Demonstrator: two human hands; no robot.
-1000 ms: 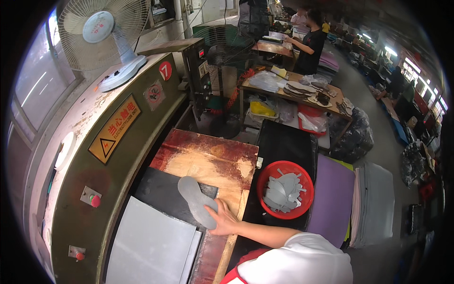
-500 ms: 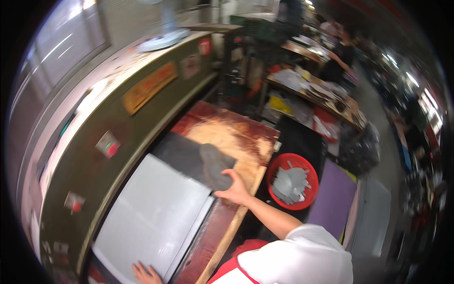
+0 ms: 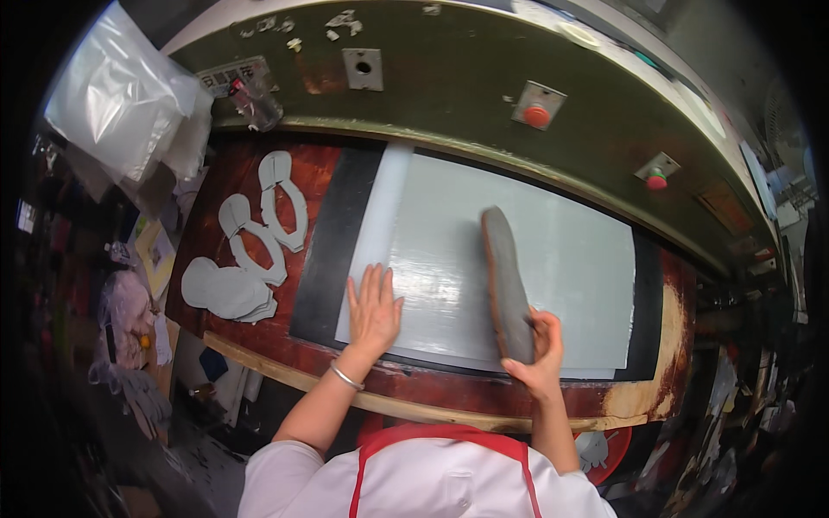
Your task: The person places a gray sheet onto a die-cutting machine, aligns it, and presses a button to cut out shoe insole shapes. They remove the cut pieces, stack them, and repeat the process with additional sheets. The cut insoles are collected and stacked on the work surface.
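A glossy light-grey sheet point(image 3: 579, 259) lies on a black cutting board point(image 3: 332, 242), with a paler strip along its left side. My left hand point(image 3: 374, 312) rests flat near the sheet's left edge, fingers stretched out. In my right hand point(image 3: 541, 358), thumb and fingers pinch the near end of a sole-shaped cutting die point(image 3: 507, 281). The die is grey with a brownish side edge and is tilted over the sheet, long end pointing away from me. Whether its lower edge touches the sheet, I cannot tell.
Grey cut pieces point(image 3: 229, 289) lie on the reddish wooden table point(image 3: 302, 160) at left, some stacked. Behind the board runs a green machine beam point(image 3: 449, 95) with push buttons point(image 3: 536, 116). Clear plastic bags point(image 3: 125, 95) hang far left; a red basin point(image 3: 615, 453) of scraps sits below right.
My view has swung left from the table's right end. The die has moved from the black board at the sheet's right to above the sheet. My left hand still lies on the sheet.
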